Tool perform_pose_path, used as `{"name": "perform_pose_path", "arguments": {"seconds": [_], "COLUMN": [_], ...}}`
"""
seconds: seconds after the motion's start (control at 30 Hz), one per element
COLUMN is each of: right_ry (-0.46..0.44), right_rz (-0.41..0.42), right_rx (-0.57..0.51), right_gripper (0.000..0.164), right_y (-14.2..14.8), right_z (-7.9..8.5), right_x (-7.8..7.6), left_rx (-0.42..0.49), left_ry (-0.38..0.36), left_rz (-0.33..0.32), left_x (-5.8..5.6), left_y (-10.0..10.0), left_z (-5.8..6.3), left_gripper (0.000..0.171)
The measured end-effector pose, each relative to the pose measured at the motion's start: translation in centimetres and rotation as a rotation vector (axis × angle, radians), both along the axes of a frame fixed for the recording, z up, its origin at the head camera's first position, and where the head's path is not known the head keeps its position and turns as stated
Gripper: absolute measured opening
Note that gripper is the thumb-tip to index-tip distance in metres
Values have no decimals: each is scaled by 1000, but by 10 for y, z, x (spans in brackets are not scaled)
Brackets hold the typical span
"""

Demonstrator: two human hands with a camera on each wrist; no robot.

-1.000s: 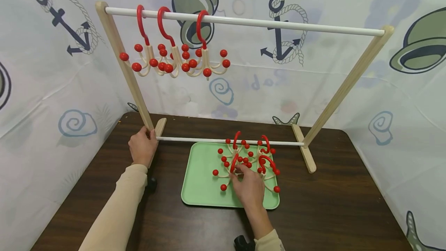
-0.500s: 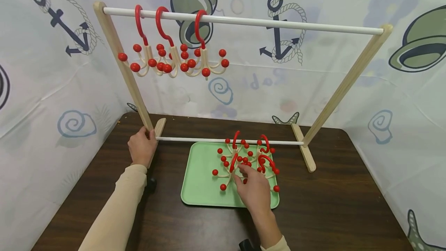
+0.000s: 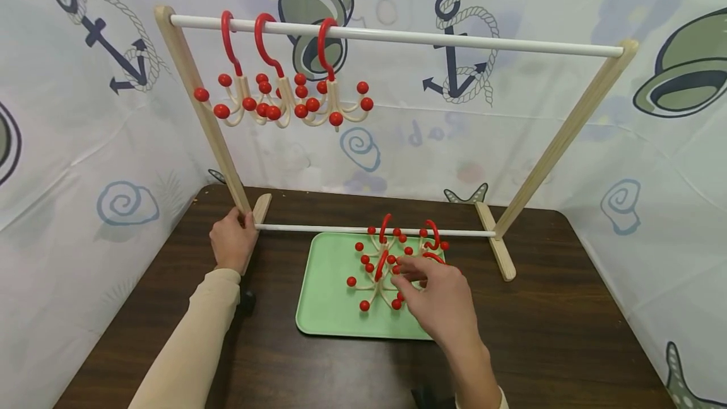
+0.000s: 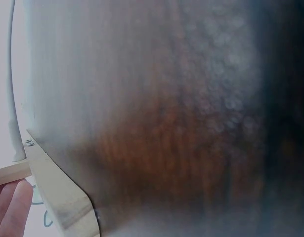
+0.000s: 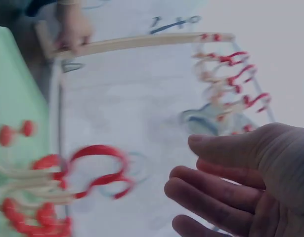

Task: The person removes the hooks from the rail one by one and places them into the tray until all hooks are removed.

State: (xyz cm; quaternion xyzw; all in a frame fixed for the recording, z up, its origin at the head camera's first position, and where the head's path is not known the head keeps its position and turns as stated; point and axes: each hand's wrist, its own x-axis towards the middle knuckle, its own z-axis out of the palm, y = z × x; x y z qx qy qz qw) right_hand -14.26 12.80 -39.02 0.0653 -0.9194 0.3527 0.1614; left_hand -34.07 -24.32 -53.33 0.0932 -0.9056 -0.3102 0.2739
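My left hand (image 3: 233, 240) grips the foot of the left wooden post (image 3: 214, 144) of a rack with a white top rod (image 3: 443, 36). My right hand (image 3: 445, 302) is over the right part of a green tray (image 3: 326, 308), its fingers apart and holding nothing, as the right wrist view also shows. Several rotating hangers, each with a red hook and beige arms tipped with red balls, stand on the tray. The nearest hanger (image 3: 380, 267) is just left of my right fingertips; another is partly hidden behind that hand. Three like hangers (image 3: 332, 74) hang from the rod's left half.
A white lower bar (image 3: 318, 228) runs behind the tray's far edge, between the rack's feet. The right wooden post (image 3: 565, 141) rises from its foot (image 3: 495, 242) on the dark table (image 3: 545, 327). A patterned cloth (image 3: 397, 156) hangs behind and at the sides.
My right hand has come away from the near-left hanger on the tray and moved right, over the near-right one. My left hand stays on the post.
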Motion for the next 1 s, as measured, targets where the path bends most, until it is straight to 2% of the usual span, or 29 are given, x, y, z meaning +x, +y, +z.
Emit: {"name": "perform_pose_path", "arguments": {"seconds": [0.23, 0.37, 0.47, 0.57, 0.73, 0.87, 1.0], "right_ry": [310, 491, 570, 568, 488, 364, 198], "right_rz": [151, 200, 220, 228, 181, 162, 175], "right_rx": [-45, -90, -73, -32, 29, 89, 166], "right_gripper": [26, 23, 25, 31, 37, 42, 49], "right_y": [4, -4, -15, -27, -39, -49, -58], "right_z": [55, 83, 100, 116, 145, 164, 173], "right_x": [-26, -50, -73, -98, -135, -157, -176], "left_rx": [1, -3, 0, 5, 2, -7, -12], "left_ry": [-3, 2, 1, -10, -4, -3, 0], "left_rz": [4, -3, 3, 8, -4, -1, 2], "left_x": [2, 2, 1, 2, 2, 2, 2], "left_y": [1, 3, 2, 0, 1, 2, 2], "left_z": [2, 2, 2, 2, 4, 4, 3], "left_gripper": [27, 26, 27, 28, 28, 28, 28]}}
